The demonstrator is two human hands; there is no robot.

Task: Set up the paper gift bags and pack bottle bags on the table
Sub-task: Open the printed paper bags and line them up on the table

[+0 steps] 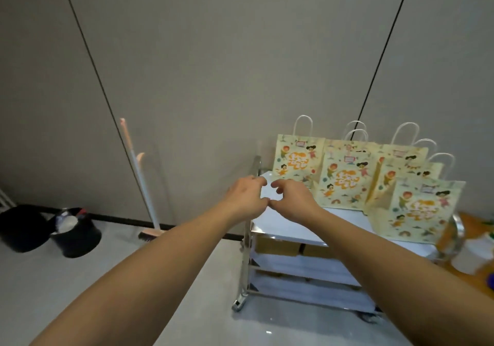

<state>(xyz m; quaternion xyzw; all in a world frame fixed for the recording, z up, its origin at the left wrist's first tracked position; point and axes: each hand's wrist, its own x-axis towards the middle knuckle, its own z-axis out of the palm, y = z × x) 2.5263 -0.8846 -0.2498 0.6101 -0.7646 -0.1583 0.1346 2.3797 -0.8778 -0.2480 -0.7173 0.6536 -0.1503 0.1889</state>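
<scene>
Several yellow paper gift bags point(344, 180) with cartoon prints and white handles stand upright on the white top of a metal cart point(288, 225), from its middle to its right end. Both my hands hover over the cart's left end. My left hand point(247, 196) and my right hand point(290, 198) are side by side with their thumbs touching and their fingers curled toward each other. A white surface shows between the fingers. I cannot tell whether they pinch something thin or hold nothing. No bottle bag is clearly visible.
The cart has lower shelves with brown boxes point(278, 246). A broom point(139, 185) leans on the grey wall at left, beside two black bins point(74, 233). A wooden table point(478, 244) with white items sits at the right edge.
</scene>
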